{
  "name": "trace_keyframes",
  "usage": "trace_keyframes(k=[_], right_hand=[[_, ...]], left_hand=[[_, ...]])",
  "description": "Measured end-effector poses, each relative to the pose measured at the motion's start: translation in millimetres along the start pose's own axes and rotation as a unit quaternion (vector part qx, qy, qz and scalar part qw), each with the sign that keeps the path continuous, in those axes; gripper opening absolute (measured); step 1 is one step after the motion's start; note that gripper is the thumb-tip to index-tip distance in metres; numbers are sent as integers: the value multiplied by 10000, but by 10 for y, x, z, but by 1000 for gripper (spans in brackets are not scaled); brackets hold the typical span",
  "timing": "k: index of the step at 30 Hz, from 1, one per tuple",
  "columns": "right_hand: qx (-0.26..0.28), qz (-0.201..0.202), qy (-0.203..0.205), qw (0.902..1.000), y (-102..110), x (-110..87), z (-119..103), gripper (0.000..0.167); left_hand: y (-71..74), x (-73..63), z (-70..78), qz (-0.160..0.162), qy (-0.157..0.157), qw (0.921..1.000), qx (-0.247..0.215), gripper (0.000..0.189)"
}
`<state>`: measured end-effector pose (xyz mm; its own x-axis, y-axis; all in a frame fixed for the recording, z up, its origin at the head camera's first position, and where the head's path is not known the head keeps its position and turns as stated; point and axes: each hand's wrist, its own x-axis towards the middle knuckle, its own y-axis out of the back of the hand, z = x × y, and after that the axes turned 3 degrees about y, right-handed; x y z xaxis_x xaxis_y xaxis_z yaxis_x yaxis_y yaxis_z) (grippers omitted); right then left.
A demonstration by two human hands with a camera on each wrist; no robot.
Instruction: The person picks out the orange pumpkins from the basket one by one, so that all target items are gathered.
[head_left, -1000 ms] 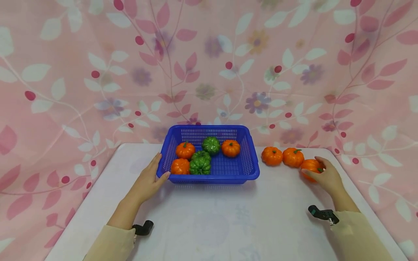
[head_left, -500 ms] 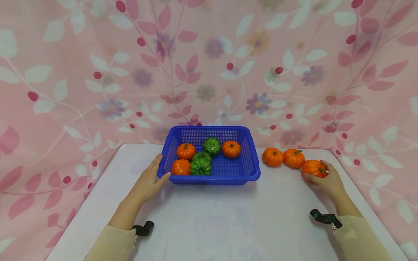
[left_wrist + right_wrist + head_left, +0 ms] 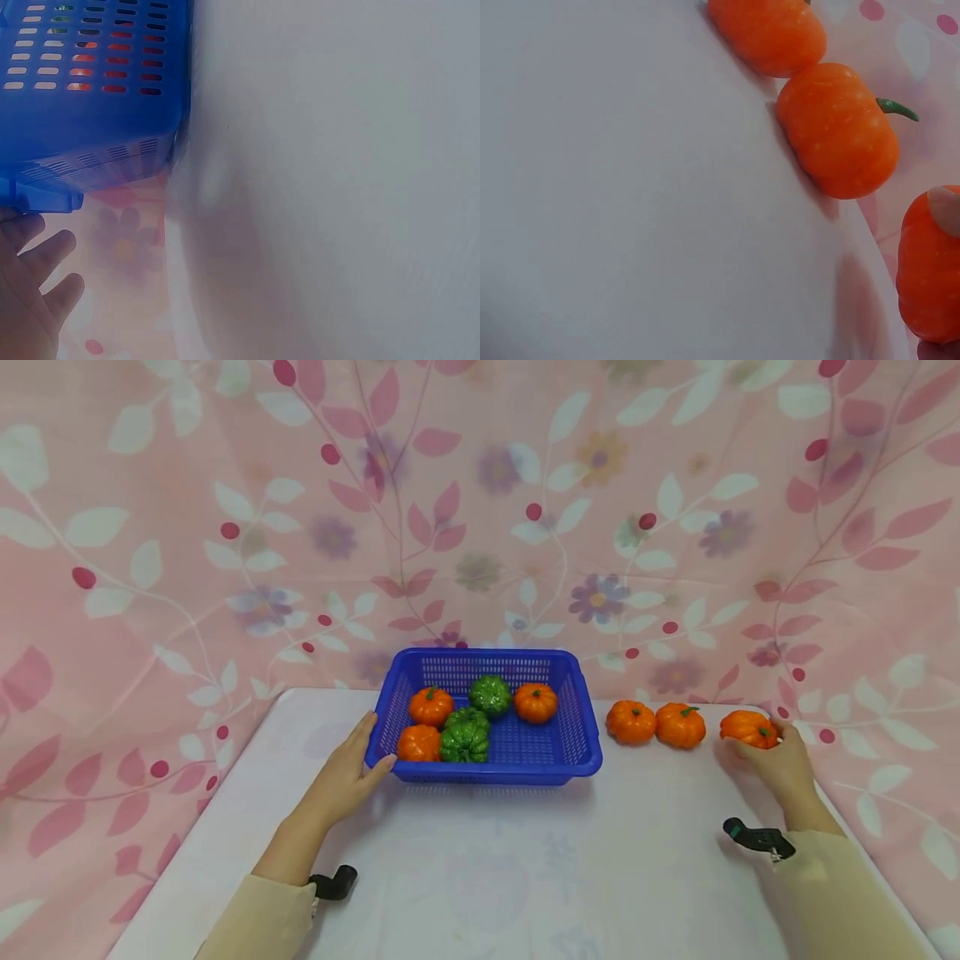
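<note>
A white tabletop (image 3: 517,868) carries a blue basket (image 3: 480,770). The left hand (image 3: 341,781) rests loose, released fingers against the basket's left side; the right hand's (image 3: 783,768) fingers grasp an orange pumpkin (image 3: 744,725), right of two loose pumpkins (image 3: 680,725). More sit inside the basket.

Nine pumpkins (image 3: 748,728), one basket (image 3: 487,771)

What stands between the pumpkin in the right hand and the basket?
An orange pumpkin beside the basket and a second pumpkin next to it sit on the table, in line between the held pumpkin and the basket.
</note>
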<state>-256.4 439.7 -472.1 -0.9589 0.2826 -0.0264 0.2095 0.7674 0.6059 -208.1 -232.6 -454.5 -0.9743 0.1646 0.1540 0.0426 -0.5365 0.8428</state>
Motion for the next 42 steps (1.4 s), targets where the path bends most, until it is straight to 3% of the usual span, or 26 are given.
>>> trace_keyframes(k=[22,42], right_hand=[[-297,147,-388,9987,-42,192,101,111],[-422,-32,-237,9988,-99,208,29,106]], left_hand=[[-10,-10,14,28,-44,10000,-54,82],[-16,-9,0,52,-51,10000,-55,83]])
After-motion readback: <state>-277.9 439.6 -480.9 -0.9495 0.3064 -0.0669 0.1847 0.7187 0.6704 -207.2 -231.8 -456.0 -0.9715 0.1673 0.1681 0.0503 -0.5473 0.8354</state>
